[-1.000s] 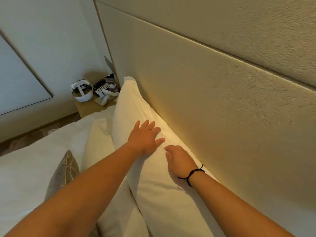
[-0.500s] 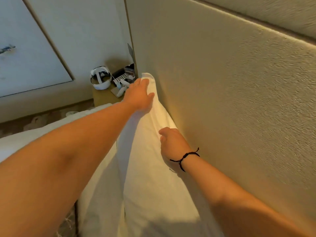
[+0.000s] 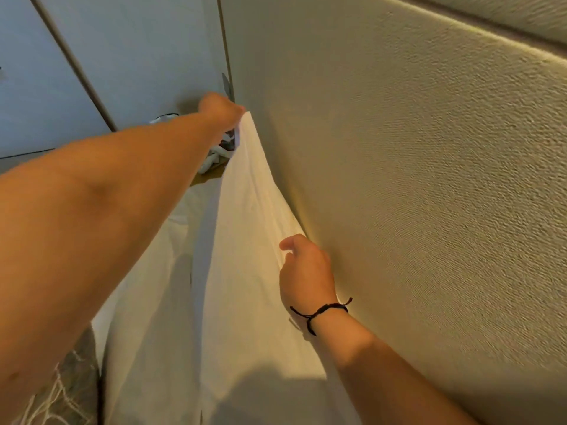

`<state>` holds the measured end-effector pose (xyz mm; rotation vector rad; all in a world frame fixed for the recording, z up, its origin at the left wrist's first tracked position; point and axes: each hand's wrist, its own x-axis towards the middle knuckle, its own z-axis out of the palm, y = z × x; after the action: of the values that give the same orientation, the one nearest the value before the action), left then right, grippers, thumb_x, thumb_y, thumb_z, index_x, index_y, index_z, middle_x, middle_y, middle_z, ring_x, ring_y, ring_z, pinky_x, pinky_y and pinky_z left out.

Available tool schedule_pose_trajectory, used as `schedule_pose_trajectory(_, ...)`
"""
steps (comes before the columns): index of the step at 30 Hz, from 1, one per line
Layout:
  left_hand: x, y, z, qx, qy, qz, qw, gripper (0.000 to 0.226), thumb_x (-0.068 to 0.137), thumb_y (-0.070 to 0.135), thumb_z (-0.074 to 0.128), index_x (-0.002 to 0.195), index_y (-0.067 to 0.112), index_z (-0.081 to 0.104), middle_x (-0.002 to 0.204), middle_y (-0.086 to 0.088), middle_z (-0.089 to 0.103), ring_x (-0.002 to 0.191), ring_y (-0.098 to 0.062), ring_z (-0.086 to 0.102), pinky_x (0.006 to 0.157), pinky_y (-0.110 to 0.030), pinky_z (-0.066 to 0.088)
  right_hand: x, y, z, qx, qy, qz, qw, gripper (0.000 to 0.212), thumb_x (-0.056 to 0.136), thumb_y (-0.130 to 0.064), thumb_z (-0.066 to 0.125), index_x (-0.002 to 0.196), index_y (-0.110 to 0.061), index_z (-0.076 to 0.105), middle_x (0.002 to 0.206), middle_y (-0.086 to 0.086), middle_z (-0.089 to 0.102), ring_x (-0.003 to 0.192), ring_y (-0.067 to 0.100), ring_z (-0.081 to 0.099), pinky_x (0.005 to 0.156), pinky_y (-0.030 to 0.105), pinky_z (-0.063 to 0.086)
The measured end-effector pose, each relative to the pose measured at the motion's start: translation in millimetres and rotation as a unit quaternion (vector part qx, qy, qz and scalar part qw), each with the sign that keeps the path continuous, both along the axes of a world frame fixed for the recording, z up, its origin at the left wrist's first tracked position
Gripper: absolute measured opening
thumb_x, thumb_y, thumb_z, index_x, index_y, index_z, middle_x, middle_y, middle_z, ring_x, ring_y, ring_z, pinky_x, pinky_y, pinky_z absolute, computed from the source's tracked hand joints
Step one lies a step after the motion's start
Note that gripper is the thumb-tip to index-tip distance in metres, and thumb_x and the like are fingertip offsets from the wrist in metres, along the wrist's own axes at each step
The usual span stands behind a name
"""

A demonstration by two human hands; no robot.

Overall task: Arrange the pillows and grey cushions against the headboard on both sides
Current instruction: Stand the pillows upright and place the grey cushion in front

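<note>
Left hand (image 3: 221, 111) — closed in a fist on the far top corner of the white pillow (image 3: 245, 240), arm stretched out full length across the frame. Right hand (image 3: 305, 273) — on the near top edge of the same pillow, fingers curled down over the fabric and thumb raised; whether it pinches the cloth or only presses on it cannot be told. A black cord bracelet (image 3: 320, 311) sits on the right wrist. The pillow stands on edge, its back face leaning on the padded beige headboard (image 3: 414, 194), its upper edge running from one hand to the other; creases fan down from the left-hand corner. A second white pillow (image 3: 144, 296) lies just in front of it, touching along its length and sitting lower. At the bottom left corner, partly under the left forearm, a grey cushion (image 3: 73, 384) with pale stitched lines shows, beside the second pillow. Beyond the left fist, a wooden bedside table (image 3: 206, 178) holds a few white and dark objects, mostly hidden by the arm and too blurred to name. Behind that, a pale panelled wall (image 3: 129, 56) with dark trim strips meets the headboard's end.
</note>
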<state>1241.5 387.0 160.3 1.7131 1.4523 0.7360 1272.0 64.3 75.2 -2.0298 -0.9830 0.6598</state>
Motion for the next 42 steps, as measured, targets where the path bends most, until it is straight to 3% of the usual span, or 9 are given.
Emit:
schedule_pose_trajectory(4, -9.3, -0.3, -2.5, 0.032, -0.024, 0.012, 0.999, 0.023, 0.095, 0.022, 0.063, 0.117, 0.016, 0.065, 0.118, -0.009, 0.066, 0.111, -0.025, 0.063, 0.090, -0.033, 0.053, 2.1, -3.3, 10.1, -0.027, -0.056, -0.003, 0.998, 0.047, 0.088, 0.008, 0.038, 0.121, -0.013, 0.062, 0.116, 0.008, 0.062, 0.097, 0.021, 0.061, 0.073, 0.026, 0.048)
schedule_pose_trajectory(9, -31.1, -39.4, -10.8, 0.188, 0.203, -0.166, 0.946, 0.034, 0.100, 0.021, 0.048, 0.132, 0.012, 0.056, 0.134, -0.013, 0.058, 0.123, -0.031, 0.053, 0.101, -0.043, 0.045, 1.7, -15.8, 24.5, -0.122, -0.124, 0.069, 0.982, 0.036, 0.082, 0.011, 0.039, 0.098, -0.011, 0.063, 0.112, 0.010, 0.052, 0.088, 0.025, 0.057, 0.074, 0.034, 0.051)
schedule_pose_trajectory(15, -58.5, -158.1, -26.5, 0.303, 0.364, -0.555, 0.684, 0.050, 0.092, 0.054, 0.033, 0.128, 0.028, 0.057, 0.123, 0.002, 0.063, 0.115, -0.023, 0.056, 0.097, -0.044, 0.044, -16.3, -82.5, 35.4, -0.117, -0.237, 0.138, 0.954, 0.039, 0.098, -0.044, 0.042, 0.072, -0.016, 0.047, 0.099, -0.001, 0.047, 0.083, 0.019, 0.047, 0.071, 0.031, 0.042)
schedule_pose_trajectory(19, -71.4, -189.5, -50.8, 0.339, 0.493, -0.604, 0.526, 0.063, 0.089, 0.040, 0.051, 0.148, 0.033, 0.032, 0.152, 0.006, 0.040, 0.142, -0.022, 0.032, 0.117, -0.051, 0.020, -27.7, -149.5, 37.2, -0.219, -0.315, 0.180, 0.905, 0.060, 0.081, -0.079, 0.035, 0.068, -0.023, 0.051, 0.081, -0.007, 0.047, 0.080, 0.015, 0.043, 0.067, 0.031, 0.042)
schedule_pose_trajectory(24, -69.9, -186.4, -60.6, 0.322, 0.523, -0.516, 0.597, 0.029, 0.093, 0.034, 0.049, 0.118, 0.033, 0.062, 0.123, 0.008, 0.063, 0.114, -0.021, 0.055, 0.112, -0.043, 0.031, -54.3, -204.8, 34.6, -0.319, -0.263, 0.105, 0.904, 0.067, 0.064, -0.091, 0.040, 0.065, -0.025, 0.045, 0.080, -0.007, 0.045, 0.066, 0.012, 0.044, 0.054, 0.030, 0.035)
schedule_pose_trajectory(28, -73.8, -201.8, -75.6, 0.355, 0.484, -0.425, 0.678, 0.026, 0.098, 0.034, 0.042, 0.093, 0.025, 0.066, 0.098, 0.008, 0.063, 0.091, -0.019, 0.055, 0.099, -0.039, 0.044, -82.6, -227.8, 28.0, -0.325, -0.258, 0.039, 0.909, 0.049, 0.081, -0.073, 0.047, 0.075, -0.025, 0.045, 0.081, -0.007, 0.046, 0.070, 0.014, 0.046, 0.058, 0.030, 0.033)
schedule_pose_trajectory(33, -68.5, -181.5, -20.6, 0.387, 0.496, -0.483, 0.610, 0.015, 0.094, 0.031, 0.056, 0.103, 0.025, 0.067, 0.096, 0.001, 0.067, 0.088, -0.025, 0.061, 0.081, -0.034, 0.050, -87.7, -231.7, 23.8, -0.301, -0.253, 0.014, 0.919, 0.015, 0.100, -0.030, 0.039, 0.087, -0.023, 0.041, 0.093, -0.004, 0.060, 0.075, 0.015, 0.053, 0.061, 0.026, 0.033)
schedule_pose_trajectory(36, -69.1, -169.6, 4.5, 0.422, 0.541, -0.464, 0.560, 0.020, 0.093, 0.019, 0.057, 0.112, 0.025, 0.063, 0.102, 0.001, 0.068, 0.093, -0.024, 0.063, 0.078, -0.032, 0.048, -81.8, -226.9, 31.9, -0.231, -0.283, -0.018, 0.931, 0.021, 0.103, -0.033, 0.033, 0.086, -0.023, 0.041, 0.085, -0.005, 0.057, 0.066, 0.012, 0.042, 0.060, 0.025, 0.029)
schedule_pose_trajectory(42, -77.0, -177.9, 2.6, 0.398, 0.542, -0.400, 0.623, 0.022, 0.095, 0.021, 0.056, 0.115, 0.022, 0.066, 0.105, -0.004, 0.067, 0.096, -0.028, 0.064, 0.078, -0.033, 0.048, -69.3, -218.0, 40.8, -0.210, -0.310, -0.013, 0.927, 0.030, 0.103, -0.038, 0.032, 0.083, -0.019, 0.046, 0.082, -0.002, 0.057, 0.068, 0.015, 0.046, 0.061, 0.028, 0.034)
